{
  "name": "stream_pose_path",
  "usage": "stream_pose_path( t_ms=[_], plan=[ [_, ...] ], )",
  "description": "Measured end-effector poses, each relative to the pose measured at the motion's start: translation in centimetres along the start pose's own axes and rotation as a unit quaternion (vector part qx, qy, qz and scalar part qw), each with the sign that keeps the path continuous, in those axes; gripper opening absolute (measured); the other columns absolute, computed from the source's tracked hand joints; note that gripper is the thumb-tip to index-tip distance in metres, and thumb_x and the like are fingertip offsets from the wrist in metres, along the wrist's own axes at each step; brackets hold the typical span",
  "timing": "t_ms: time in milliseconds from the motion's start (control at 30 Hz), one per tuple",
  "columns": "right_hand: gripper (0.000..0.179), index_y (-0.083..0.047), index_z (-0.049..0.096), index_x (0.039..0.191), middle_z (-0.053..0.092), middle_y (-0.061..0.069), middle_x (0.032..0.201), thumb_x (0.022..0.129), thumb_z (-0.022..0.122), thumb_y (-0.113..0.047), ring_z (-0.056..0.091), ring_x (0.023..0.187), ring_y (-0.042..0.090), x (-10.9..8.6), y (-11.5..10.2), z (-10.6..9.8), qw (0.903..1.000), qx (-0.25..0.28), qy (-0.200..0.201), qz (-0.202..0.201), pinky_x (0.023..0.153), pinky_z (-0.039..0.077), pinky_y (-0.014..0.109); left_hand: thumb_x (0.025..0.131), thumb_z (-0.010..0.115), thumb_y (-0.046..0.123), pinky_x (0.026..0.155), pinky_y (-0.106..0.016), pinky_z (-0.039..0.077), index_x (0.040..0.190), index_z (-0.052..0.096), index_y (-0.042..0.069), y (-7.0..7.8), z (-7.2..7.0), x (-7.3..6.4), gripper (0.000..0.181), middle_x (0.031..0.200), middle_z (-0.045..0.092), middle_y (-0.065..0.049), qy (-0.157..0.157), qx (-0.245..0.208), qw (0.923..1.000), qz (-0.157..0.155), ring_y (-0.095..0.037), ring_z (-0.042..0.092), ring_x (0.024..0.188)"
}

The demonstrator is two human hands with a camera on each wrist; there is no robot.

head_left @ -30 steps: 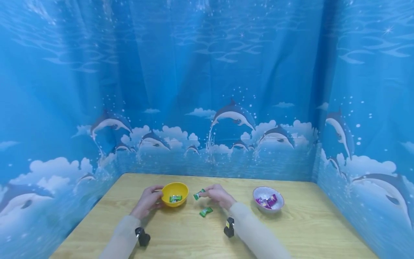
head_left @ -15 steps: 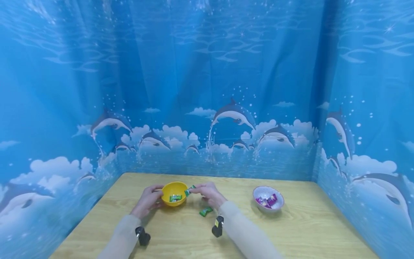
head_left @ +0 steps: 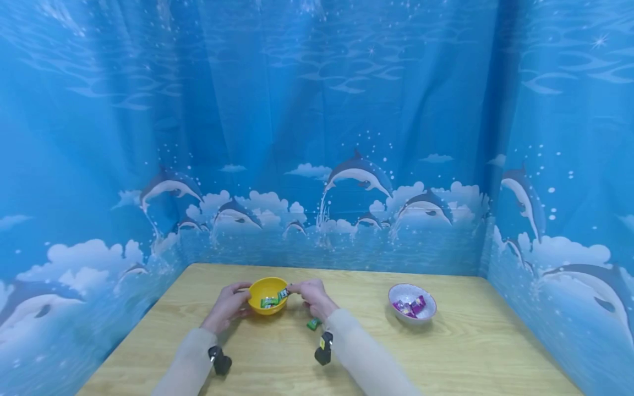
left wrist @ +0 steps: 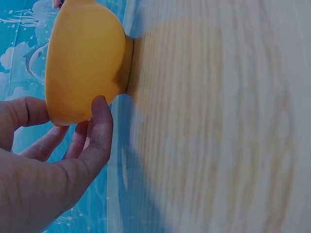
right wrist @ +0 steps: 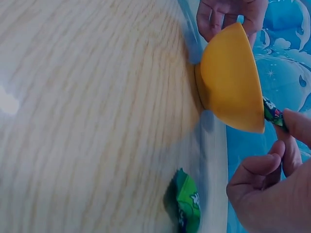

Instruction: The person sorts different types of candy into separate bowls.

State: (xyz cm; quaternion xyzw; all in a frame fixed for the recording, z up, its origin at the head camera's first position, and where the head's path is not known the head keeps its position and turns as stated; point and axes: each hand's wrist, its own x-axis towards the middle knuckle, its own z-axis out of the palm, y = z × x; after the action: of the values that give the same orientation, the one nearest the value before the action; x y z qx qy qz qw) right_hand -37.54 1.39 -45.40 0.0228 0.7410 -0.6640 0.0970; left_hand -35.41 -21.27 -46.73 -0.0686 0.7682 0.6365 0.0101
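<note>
A yellow bowl (head_left: 267, 312) stands on the table at the left of middle, a green-wrapped candy (head_left: 268, 302) lying inside. My left hand (head_left: 229, 307) holds its left side, thumb at the rim and fingers against the outer wall, as the left wrist view shows. At the opposite rim, my right hand (head_left: 314, 297) pinches another green candy (right wrist: 273, 113) by one end; its other end reaches over the rim into the bowl. A third green candy (right wrist: 187, 201) lies on the table below the right hand, partly covered by it in the head view.
To the right stands a white bowl (head_left: 412, 320) with a dark rim and several purple-wrapped candies (head_left: 410, 307) in it. The wooden table (head_left: 475, 341) backs onto a blue dolphin-print curtain (head_left: 317, 165), which also rises at both sides.
My right hand has moved left with its candy, from beside the yellow bowl to over its right rim. The left hand and both bowls have stayed in place.
</note>
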Motion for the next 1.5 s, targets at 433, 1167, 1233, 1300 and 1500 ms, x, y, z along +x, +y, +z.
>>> stream_pose_path(
  t_ms=[433, 1167, 1233, 1300, 1500],
  plan=[
    [0.019, -0.011, 0.079, 0.092, 0.067, 0.003, 0.112, 0.082, 0.077, -0.027, 0.032, 0.063, 0.012, -0.3, 0.2, 0.0, 0.9992, -0.033, -0.006, -0.020, 0.056, 0.032, 0.027, 0.090, 0.049, 0.002, 0.084, -0.044, 0.059, 0.136, 0.049, -0.003, 0.1, 0.1, -0.2, 0.047, 0.132, 0.054, -0.031, -0.005, -0.002, 0.9999, 0.014, -0.033, 0.064, 0.106],
    [0.030, -0.006, 0.072, 0.113, 0.072, 0.011, 0.112, 0.087, 0.071, -0.021, 0.064, 0.090, 0.018, 0.3, 1.4, -4.7, 0.9745, -0.170, -0.130, -0.067, 0.083, 0.055, 0.036, 0.089, 0.051, 0.001, 0.083, -0.042, 0.060, 0.136, 0.049, -0.004, -0.1, -0.4, -0.2, 0.047, 0.131, 0.054, -0.031, 0.000, -0.008, 0.9999, 0.012, -0.032, 0.064, 0.106],
    [0.029, -0.007, 0.073, 0.112, 0.073, 0.009, 0.106, 0.086, 0.072, -0.022, 0.059, 0.080, 0.013, 0.4, 1.5, -5.1, 0.9726, -0.177, -0.137, -0.062, 0.071, 0.052, 0.029, 0.090, 0.051, 0.002, 0.083, -0.043, 0.059, 0.136, 0.048, -0.004, -0.1, -0.4, -0.2, 0.047, 0.131, 0.054, -0.032, -0.003, -0.008, 0.9999, 0.012, -0.033, 0.063, 0.107],
    [0.029, -0.008, 0.073, 0.112, 0.073, 0.007, 0.104, 0.086, 0.072, -0.021, 0.055, 0.077, 0.012, 0.4, 1.6, -5.6, 0.9706, -0.180, -0.150, -0.056, 0.066, 0.048, 0.025, 0.090, 0.051, 0.002, 0.083, -0.043, 0.060, 0.136, 0.049, -0.003, 0.0, -0.4, -0.2, 0.047, 0.131, 0.054, -0.031, -0.002, -0.005, 0.9999, 0.011, -0.032, 0.064, 0.107],
    [0.024, -0.009, 0.074, 0.110, 0.071, 0.004, 0.113, 0.088, 0.071, -0.017, 0.059, 0.091, 0.016, 0.5, 1.9, -7.3, 0.9540, -0.216, -0.200, -0.058, 0.079, 0.050, 0.032, 0.091, 0.051, 0.003, 0.084, -0.043, 0.059, 0.136, 0.050, -0.003, -0.1, -0.2, -0.3, 0.045, 0.132, 0.054, -0.030, -0.001, -0.001, 0.9999, 0.011, -0.032, 0.063, 0.107]
  ],
)
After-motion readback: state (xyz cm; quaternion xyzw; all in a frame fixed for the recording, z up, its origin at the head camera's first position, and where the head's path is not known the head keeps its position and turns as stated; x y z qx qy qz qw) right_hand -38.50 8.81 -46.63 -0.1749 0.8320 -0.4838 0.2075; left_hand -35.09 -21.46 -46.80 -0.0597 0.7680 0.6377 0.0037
